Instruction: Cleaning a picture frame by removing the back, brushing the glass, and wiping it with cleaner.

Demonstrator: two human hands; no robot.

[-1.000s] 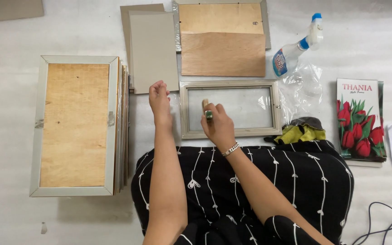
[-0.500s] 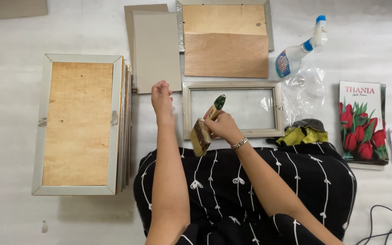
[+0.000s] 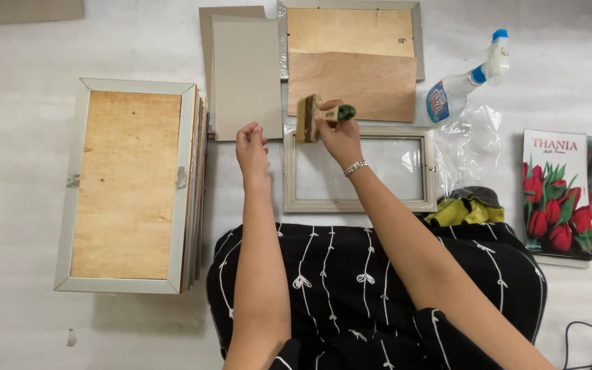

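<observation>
Your right hand [image 3: 337, 133] is closed around a flat wooden brush [image 3: 310, 118] with a green handle end, its bristle block over the upper left corner of the pale picture frame [image 3: 360, 203] lying at the centre of the picture. Your left hand [image 3: 251, 145] rests just left of that frame, fingers loosely curled and holding nothing. The frame's middle is clear and glossy.

Just above the brush lie two smooth grey cardboard sheets [image 3: 247, 75] and a face-down frame with plywood boards [image 3: 354, 65] of warm, grained wood. A tall stack of frames [image 3: 131, 185] with a plywood back fills the left of the picture. At the upper right lies a spray bottle [image 3: 466, 85] beside crinkled clear plastic wrap [image 3: 471, 137]; below it a yellow cloth [image 3: 464, 209], and at the far right a glossy print of red tulips [image 3: 560, 195]. Everything sits on white sheeting [image 3: 22, 301].
</observation>
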